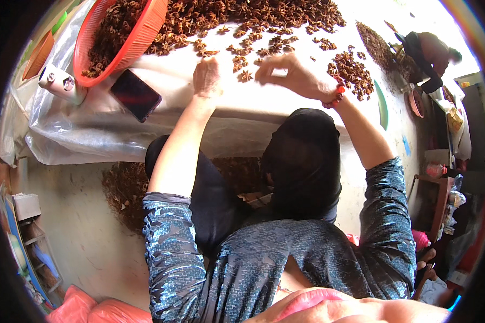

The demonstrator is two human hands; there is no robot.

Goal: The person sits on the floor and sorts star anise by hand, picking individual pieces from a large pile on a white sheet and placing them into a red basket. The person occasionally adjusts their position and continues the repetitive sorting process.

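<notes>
A large heap of star anise [242, 12] covers the far part of a table with a pale cover [165, 76]. My left hand [208, 76] is over the cover with its fingers curled, and a piece of star anise shows at its fingertips; whether it grips the piece is unclear. To its right, my right hand [287, 74] has thumb and fingers bent around a gap, fingertips low by the cover; nothing is plainly held. A single star anise [246, 75] lies between the hands. A smaller pile of star anise [351, 72] sits beyond my right wrist, which wears a red bead bracelet.
A red plastic basket [145, 44] of star anise leans at the left. Near it are a smartphone [136, 95] and a can [60, 83]. Clear plastic sheeting [85, 141] hangs over the table's edge. Another person [428, 52] bends at the far right beside another pile.
</notes>
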